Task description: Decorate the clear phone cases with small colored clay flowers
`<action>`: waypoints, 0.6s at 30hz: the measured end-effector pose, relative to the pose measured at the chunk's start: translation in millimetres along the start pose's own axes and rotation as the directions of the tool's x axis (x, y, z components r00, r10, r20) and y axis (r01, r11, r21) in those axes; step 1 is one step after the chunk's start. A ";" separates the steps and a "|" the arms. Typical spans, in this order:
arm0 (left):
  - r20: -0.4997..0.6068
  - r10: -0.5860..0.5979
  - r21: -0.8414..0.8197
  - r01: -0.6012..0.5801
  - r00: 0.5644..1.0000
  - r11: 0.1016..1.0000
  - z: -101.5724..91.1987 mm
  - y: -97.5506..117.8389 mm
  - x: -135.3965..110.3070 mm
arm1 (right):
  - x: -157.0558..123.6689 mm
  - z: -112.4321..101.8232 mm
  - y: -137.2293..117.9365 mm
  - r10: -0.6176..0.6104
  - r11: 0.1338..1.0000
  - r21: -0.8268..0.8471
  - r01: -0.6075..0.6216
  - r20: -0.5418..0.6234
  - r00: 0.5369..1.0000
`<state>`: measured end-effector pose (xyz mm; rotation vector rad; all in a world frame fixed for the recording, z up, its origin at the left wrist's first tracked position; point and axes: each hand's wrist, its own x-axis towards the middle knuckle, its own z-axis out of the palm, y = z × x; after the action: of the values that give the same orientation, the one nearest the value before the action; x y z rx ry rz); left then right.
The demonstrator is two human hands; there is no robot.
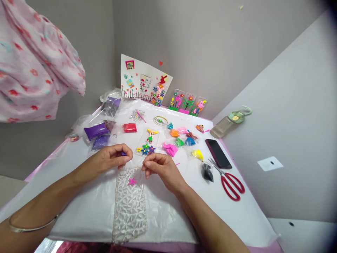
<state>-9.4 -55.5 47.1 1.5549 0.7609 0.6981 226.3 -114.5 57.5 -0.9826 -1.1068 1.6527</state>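
My left hand (pixel 116 156) is closed, its fingers curled round a small dark purple piece of clay (pixel 123 153). Opposite it, my right hand (pixel 162 168) is pinched, thumb against fingers; whether anything is between them I cannot make out. Both hands hover over the top end of a clear patterned strip (pixel 130 211), on which a pink clay flower (pixel 132 181) lies. Just beyond the hands is a clear case (pixel 155 137) bearing a clay rabbit (pixel 152 136) and several clay flowers (pixel 145 150) in yellow, blue, green and purple.
Bags of coloured clay (pixel 170 149) lie across the middle. Purple clay packs (pixel 97 131) are at left. Red-handled scissors (pixel 231 184), a phone (pixel 218 153) and a bottle (pixel 229 123) sit at right. Decorated panels (pixel 187 102) and a drawing sheet (pixel 142 79) lean against the wall.
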 end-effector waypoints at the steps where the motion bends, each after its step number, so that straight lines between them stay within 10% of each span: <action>1: -0.017 0.005 0.016 -0.005 1.000 1.000 2.5 -0.1 0.0 | 0.1 0.1 0.9 -0.005 1.000 -0.014 0.005 -0.020 1.000; 18: -0.129 0.295 0.366 -0.231 0.947 0.901 31.6 -1.4 -3.3 | 2.8 6.9 7.6 0.001 1.000 0.025 0.003 -0.147 0.989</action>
<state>13.5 -77.0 42.2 1.9616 0.8503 0.9542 217.3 -115.0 51.9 -1.0695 -0.9861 1.5626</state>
